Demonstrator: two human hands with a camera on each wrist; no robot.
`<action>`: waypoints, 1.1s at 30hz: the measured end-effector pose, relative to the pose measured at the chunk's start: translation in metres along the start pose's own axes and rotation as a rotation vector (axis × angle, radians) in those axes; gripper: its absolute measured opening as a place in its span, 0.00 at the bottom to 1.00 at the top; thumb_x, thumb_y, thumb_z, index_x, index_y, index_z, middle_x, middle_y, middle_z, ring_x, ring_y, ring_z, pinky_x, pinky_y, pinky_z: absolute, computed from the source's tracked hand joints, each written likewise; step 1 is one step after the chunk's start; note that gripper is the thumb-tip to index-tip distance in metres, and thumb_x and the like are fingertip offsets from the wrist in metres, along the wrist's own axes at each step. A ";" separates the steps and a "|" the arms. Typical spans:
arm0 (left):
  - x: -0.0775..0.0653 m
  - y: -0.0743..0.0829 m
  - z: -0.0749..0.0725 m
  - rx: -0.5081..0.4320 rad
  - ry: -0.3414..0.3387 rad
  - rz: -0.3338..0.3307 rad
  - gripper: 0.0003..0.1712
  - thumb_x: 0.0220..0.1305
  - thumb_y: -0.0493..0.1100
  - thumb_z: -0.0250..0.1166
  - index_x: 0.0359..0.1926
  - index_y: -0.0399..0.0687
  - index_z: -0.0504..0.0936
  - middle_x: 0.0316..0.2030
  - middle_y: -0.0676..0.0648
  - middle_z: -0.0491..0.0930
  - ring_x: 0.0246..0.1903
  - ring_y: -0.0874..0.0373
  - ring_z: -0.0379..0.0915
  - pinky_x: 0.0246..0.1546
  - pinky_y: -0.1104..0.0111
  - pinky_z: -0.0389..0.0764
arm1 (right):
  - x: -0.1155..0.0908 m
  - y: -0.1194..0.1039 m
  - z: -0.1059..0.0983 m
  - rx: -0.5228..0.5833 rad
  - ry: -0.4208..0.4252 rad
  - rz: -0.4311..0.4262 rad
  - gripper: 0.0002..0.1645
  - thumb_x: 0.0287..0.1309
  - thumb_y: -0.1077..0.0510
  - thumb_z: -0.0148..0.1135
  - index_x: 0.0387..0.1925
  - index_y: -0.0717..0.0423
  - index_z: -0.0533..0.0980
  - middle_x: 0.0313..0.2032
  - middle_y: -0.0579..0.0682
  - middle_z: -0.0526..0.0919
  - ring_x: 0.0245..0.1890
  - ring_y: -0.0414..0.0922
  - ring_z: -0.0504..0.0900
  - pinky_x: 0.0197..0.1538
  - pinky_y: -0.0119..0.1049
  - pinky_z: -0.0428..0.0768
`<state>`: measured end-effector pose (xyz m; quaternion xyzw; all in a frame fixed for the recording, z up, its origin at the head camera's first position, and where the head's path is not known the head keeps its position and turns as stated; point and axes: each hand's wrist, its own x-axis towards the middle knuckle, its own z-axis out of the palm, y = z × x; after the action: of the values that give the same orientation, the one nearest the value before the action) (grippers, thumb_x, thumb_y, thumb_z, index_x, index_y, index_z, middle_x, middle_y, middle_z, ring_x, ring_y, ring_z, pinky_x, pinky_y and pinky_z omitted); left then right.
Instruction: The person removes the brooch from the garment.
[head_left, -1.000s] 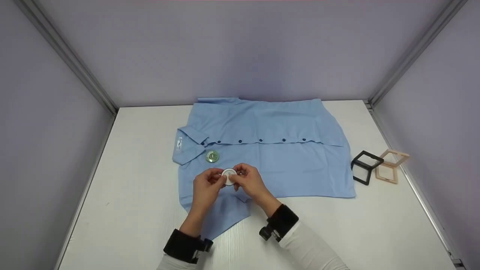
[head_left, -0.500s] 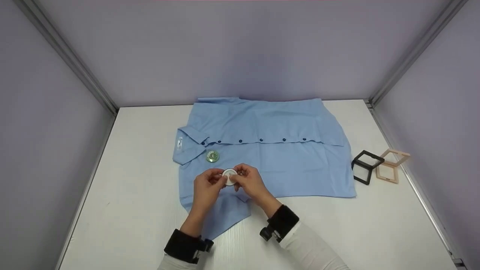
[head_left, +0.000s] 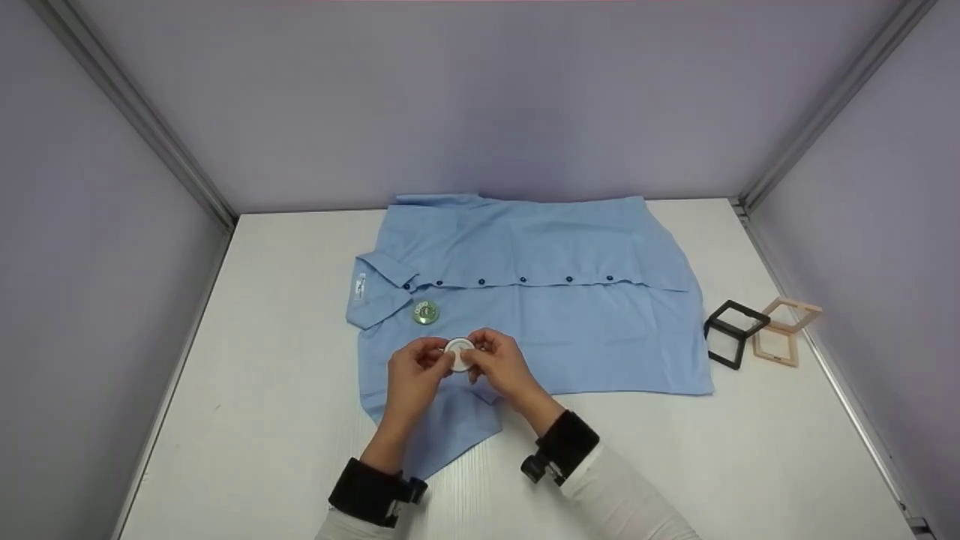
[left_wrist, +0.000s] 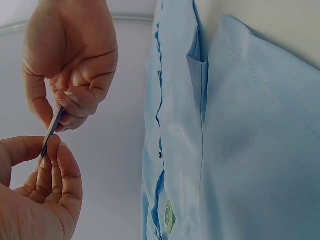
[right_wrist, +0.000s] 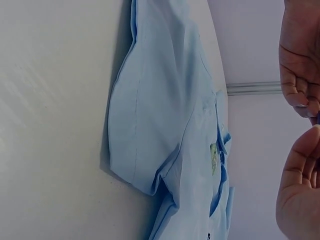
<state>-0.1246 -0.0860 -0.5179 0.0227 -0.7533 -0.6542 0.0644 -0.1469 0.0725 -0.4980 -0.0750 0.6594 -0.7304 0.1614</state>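
White table, one shirt, one white disc between two hands.

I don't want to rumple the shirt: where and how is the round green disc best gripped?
Probably pinch opposite rim edges, from above and the right: the green disc is round, uncovered, and lies on the shirt, with the collar close on its left.
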 end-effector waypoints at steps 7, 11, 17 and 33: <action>0.002 -0.002 0.000 -0.010 -0.024 -0.030 0.10 0.61 0.31 0.66 0.43 0.30 0.83 0.27 0.41 0.83 0.24 0.55 0.79 0.27 0.71 0.81 | 0.009 0.022 -0.007 -0.015 0.016 0.003 0.11 0.62 0.70 0.60 0.45 0.73 0.72 0.30 0.51 0.76 0.20 0.41 0.75 0.26 0.33 0.77; 0.003 -0.004 -0.002 -0.033 -0.040 -0.041 0.10 0.63 0.32 0.64 0.44 0.28 0.82 0.28 0.39 0.83 0.24 0.55 0.78 0.27 0.70 0.80 | 0.008 0.023 -0.008 -0.035 0.000 -0.073 0.17 0.64 0.68 0.60 0.53 0.70 0.72 0.31 0.52 0.77 0.21 0.42 0.76 0.27 0.33 0.79; 0.001 0.011 -0.008 -0.058 -0.080 -0.049 0.11 0.67 0.29 0.60 0.44 0.22 0.81 0.30 0.35 0.82 0.27 0.43 0.78 0.30 0.59 0.83 | 0.000 0.017 -0.010 -0.059 -0.105 -0.174 0.19 0.68 0.71 0.47 0.58 0.74 0.71 0.37 0.63 0.80 0.29 0.48 0.83 0.38 0.42 0.83; 0.005 -0.011 -0.006 -0.168 -0.145 -0.136 0.14 0.74 0.36 0.53 0.45 0.25 0.79 0.26 0.43 0.78 0.23 0.57 0.74 0.27 0.69 0.80 | -0.009 -0.001 -0.014 -0.192 -0.113 -0.194 0.11 0.65 0.71 0.57 0.47 0.76 0.77 0.37 0.66 0.82 0.33 0.60 0.84 0.41 0.45 0.84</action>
<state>-0.1290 -0.0940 -0.5273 0.0211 -0.6953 -0.7177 -0.0333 -0.1429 0.0883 -0.4978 -0.1945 0.7058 -0.6707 0.1191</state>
